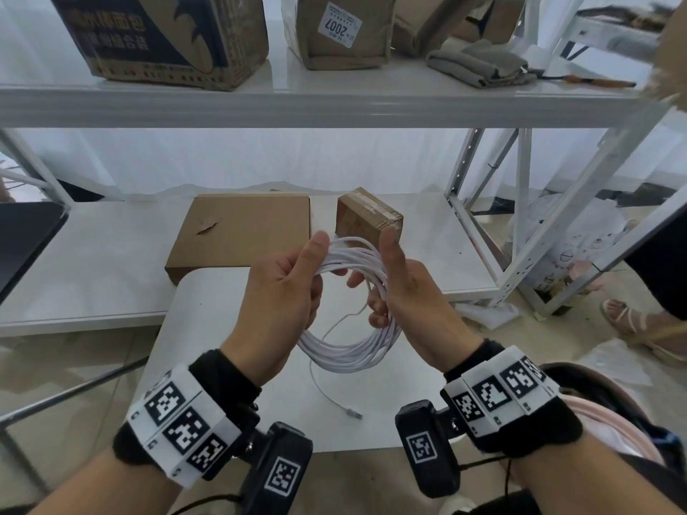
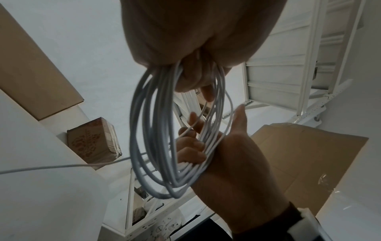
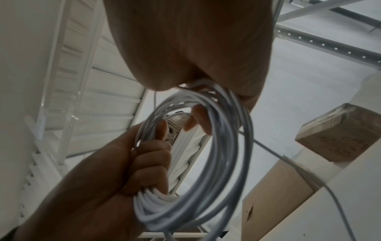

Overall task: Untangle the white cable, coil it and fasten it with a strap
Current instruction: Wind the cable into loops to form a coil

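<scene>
A white cable [image 1: 349,351], wound into a coil of several loops, hangs between both hands above a small white table [image 1: 208,328]. My left hand [image 1: 297,280] grips the coil's upper left side, thumb on top of the strands. My right hand [image 1: 390,284] holds the right side, fingers curled round the loops and thumb pointing up. A loose tail drops from the coil to the table and ends in a connector [image 1: 353,414]. The left wrist view shows the coil [image 2: 156,130] with the right hand [image 2: 226,154] round it. In the right wrist view the left hand [image 3: 134,163] clasps the coil [image 3: 222,163]. No strap is in view.
A flat cardboard box [image 1: 241,232] and a small taped box [image 1: 368,217] lie on the low white shelf [image 1: 93,273] behind the table. The upper shelf [image 1: 297,102] carries cartons and a grey cloth [image 1: 479,65]. Another person's sandalled foot [image 1: 628,321] is at the right.
</scene>
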Motion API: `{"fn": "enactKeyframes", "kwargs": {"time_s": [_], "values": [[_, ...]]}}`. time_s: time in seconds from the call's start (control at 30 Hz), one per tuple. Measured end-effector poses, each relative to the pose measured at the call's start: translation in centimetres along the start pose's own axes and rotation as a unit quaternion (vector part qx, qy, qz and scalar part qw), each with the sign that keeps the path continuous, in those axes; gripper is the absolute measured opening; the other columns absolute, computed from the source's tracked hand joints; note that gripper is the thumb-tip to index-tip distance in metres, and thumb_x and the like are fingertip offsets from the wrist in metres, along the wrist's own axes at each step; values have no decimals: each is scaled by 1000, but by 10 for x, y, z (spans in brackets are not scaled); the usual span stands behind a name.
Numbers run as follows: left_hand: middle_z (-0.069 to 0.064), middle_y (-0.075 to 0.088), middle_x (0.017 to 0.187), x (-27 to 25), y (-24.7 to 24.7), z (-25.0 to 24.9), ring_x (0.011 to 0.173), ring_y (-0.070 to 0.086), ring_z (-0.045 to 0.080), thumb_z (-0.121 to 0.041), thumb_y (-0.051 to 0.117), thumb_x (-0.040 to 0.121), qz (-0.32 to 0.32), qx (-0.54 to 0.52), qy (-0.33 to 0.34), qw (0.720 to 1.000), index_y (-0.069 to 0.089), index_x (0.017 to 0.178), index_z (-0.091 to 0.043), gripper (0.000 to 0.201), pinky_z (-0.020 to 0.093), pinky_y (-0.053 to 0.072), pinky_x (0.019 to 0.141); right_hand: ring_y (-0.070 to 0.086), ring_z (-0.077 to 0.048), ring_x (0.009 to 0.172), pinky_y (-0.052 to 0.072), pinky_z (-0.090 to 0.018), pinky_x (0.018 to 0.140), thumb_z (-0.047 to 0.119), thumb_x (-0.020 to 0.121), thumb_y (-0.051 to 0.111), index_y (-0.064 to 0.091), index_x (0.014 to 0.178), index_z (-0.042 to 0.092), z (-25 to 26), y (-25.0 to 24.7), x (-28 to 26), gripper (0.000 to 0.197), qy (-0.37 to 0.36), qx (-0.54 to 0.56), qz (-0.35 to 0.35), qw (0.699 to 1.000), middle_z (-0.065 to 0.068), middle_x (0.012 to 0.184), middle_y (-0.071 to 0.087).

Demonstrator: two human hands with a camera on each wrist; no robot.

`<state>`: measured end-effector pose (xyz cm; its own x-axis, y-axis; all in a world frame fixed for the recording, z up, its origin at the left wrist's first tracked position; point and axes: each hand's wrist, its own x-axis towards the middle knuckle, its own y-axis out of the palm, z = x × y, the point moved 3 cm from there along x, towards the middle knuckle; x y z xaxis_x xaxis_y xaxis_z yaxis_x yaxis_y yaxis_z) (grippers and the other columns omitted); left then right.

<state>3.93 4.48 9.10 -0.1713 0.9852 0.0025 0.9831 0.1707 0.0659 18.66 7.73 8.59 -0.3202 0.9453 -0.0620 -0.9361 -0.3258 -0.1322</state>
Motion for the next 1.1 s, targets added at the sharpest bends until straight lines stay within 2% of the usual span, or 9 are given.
{"fn": "enactKeyframes", "kwargs": {"time_s": [0.07,0.27,0.4,0.5,0.67,0.8,0.9,1.0,1.1], "values": [[-1,25,53,0,0,0,46,18,14,-42,53,98,-4,0,0,1000,62,63,-17,44,24,17,43,39,-24,62,41,-32,58,73,89,30,59,83,-2,0,-1,-1,81,9,-11,-3,1000,-14,68,39],[0,25,53,3,-1,3,47,17,15,-43,54,98,6,7,2,1000,57,89,15,59,22,19,42,45,-9,54,33,-26,61,57,102,27,57,65,11,-3,-8,1,68,-43,-140,-47,988,2,56,46],[-1,22,53,6,-2,0,47,15,15,-44,54,98,8,-7,2,1000,55,81,13,59,20,19,41,68,-28,71,58,-34,78,52,102,31,69,85,5,-3,-3,-1,63,-21,2,5,1000,-8,68,69],[0,19,57,7,-4,-4,50,13,15,-42,53,100,-1,-25,-7,1000,41,62,-16,47,21,17,43,47,-20,44,51,-36,53,51,102,36,53,75,5,0,1,-4,55,25,122,40,991,-6,50,44],[13,15,72,8,-7,-4,61,11,22,-45,54,98,-4,-20,-14,1000,41,80,11,60,29,13,48,18,-10,42,16,-24,43,57,92,49,57,79,8,5,2,-1,51,90,210,85,970,3,54,20],[3,42,64,12,-12,-1,57,24,14,-48,63,86,15,-100,-44,994,60,83,-2,46,18,27,45,14,-10,43,14,-23,41,54,97,47,42,70,15,4,1,0,47,81,205,67,973,5,54,20],[2,60,73,12,-11,1,63,50,12,-47,62,85,59,-165,-63,983,72,97,-10,40,23,47,63,13,-8,41,14,-21,38,53,98,45,39,68,18,4,-4,2,47,77,270,19,960,6,53,18],[2,61,72,6,-2,6,68,58,13,-47,60,86,67,-210,-88,971,70,110,-7,48,31,54,79,13,-7,41,17,-19,35,52,98,46,39,69,18,2,-9,6,45,82,352,-27,932,6,54,16],[0,49,66,-1,10,9,61,52,11,-43,53,93,51,-280,-112,952,63,118,-3,48,25,54,67,16,-7,41,19,-19,36,52,98,47,39,72,17,-2,-10,7,45,92,392,-42,914,6,54,18]]}}
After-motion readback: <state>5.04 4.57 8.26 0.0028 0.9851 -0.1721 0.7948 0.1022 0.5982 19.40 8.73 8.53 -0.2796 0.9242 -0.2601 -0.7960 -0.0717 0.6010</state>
